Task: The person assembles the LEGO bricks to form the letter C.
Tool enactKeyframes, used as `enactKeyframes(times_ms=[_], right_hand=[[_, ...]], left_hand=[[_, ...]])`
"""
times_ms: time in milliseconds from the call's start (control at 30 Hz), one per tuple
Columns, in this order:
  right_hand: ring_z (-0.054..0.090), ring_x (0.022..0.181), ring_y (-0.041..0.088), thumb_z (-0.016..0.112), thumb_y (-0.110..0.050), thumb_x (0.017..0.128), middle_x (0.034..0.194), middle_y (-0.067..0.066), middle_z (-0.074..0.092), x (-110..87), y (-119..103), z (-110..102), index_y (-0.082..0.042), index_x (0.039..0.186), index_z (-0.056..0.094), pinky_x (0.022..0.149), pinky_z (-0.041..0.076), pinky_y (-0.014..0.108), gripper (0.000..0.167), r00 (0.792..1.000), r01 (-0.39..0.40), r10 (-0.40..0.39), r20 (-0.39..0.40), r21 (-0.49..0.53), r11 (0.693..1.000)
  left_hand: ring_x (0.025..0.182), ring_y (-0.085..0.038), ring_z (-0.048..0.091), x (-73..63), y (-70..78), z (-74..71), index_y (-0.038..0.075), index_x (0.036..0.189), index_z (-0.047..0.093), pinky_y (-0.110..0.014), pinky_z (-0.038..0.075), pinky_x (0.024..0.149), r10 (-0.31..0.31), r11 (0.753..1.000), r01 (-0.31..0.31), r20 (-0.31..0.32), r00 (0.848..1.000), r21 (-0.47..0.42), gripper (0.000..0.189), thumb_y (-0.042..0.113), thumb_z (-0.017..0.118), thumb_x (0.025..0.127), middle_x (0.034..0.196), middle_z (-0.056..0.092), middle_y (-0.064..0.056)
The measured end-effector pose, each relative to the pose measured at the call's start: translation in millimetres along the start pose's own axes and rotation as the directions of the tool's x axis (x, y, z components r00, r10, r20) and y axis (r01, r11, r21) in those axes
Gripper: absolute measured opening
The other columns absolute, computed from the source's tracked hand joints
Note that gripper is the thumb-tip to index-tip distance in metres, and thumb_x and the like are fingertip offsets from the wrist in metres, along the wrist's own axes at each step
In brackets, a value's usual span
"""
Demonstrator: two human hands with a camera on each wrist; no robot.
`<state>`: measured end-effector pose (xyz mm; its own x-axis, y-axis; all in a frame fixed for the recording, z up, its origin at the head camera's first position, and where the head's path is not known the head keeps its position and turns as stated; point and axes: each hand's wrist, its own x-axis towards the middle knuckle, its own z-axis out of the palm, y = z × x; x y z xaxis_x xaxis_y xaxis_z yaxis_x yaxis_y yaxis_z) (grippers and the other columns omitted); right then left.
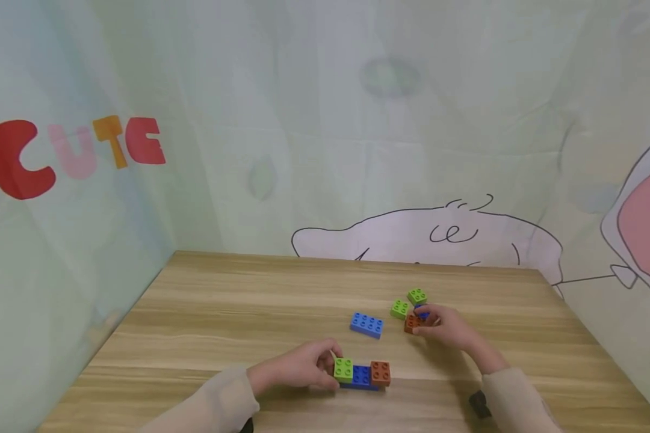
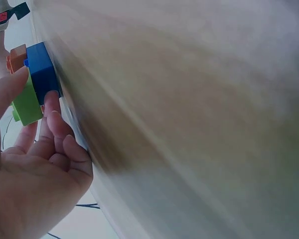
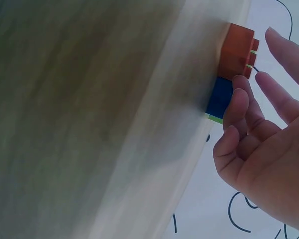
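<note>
In the head view my left hand [image 1: 306,365] grips the left end of a joined brick piece. It is a long blue brick [image 1: 361,376] with a green brick [image 1: 343,370] on its left end and an orange-brown brick [image 1: 380,373] on its right. The left wrist view has the thumb against the green brick [image 2: 27,103] and a fingertip at the blue brick [image 2: 42,69]. Farther off, my right hand [image 1: 446,326] reaches over a loose orange-brown brick [image 1: 411,323] and a blue brick [image 3: 220,95]. Its thumb stands apart from the orange-brown brick [image 3: 235,50], other fingertips right at the bricks.
Two green bricks, one nearer [image 1: 399,309] and one farther [image 1: 417,296], lie just beyond the right hand. A lighter blue brick [image 1: 366,325] lies between the hands on the wooden table [image 1: 238,300]. Printed cloth [image 1: 325,138] hangs behind the table.
</note>
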<state>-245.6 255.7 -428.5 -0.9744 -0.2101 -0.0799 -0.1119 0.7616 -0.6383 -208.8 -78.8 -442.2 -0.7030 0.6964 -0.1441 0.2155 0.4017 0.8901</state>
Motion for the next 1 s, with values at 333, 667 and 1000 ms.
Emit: enactKeyframes(times_ms=[333,667,1000], right_hand=[[0.051,0.075,0.018,0.076,-0.024,0.082,0.089,0.007,0.059,3.4,3.2,5.0,-0.003,0.127,0.059,0.061,0.043,0.030,0.052,1.000,-0.020,0.021,0.013,-0.024,1.000],[0.051,0.077,0.019,0.080,-0.023,0.078,0.088,0.007,0.058,5.3,3.4,4.7,-0.003,0.117,0.063,0.063,0.044,0.030,0.047,1.000,-0.010,0.011,0.022,-0.040,0.999],[0.051,0.078,0.019,0.080,-0.024,0.077,0.089,0.005,0.058,3.5,2.2,6.8,-0.005,0.114,0.063,0.064,0.043,0.031,0.045,0.997,-0.040,0.042,0.058,-0.043,0.998]], left_hand=[[0.070,-0.011,0.052,-1.9,1.1,1.2,0.011,0.107,0.057,-0.021,0.042,0.059,-0.002,1.000,0.002,-0.007,1.000,-0.017,0.033,0.007,0.074,0.080,0.086,0.061,0.001],[0.071,-0.010,0.052,-1.2,-0.8,1.7,0.011,0.107,0.057,-0.020,0.042,0.059,0.006,1.000,-0.006,-0.004,1.000,-0.026,0.032,0.007,0.074,0.080,0.087,0.062,0.001],[0.072,-0.010,0.052,-0.8,-1.0,2.0,0.011,0.107,0.057,-0.020,0.042,0.062,0.008,1.000,-0.008,-0.007,1.000,-0.018,0.032,0.007,0.075,0.080,0.087,0.062,0.002]])
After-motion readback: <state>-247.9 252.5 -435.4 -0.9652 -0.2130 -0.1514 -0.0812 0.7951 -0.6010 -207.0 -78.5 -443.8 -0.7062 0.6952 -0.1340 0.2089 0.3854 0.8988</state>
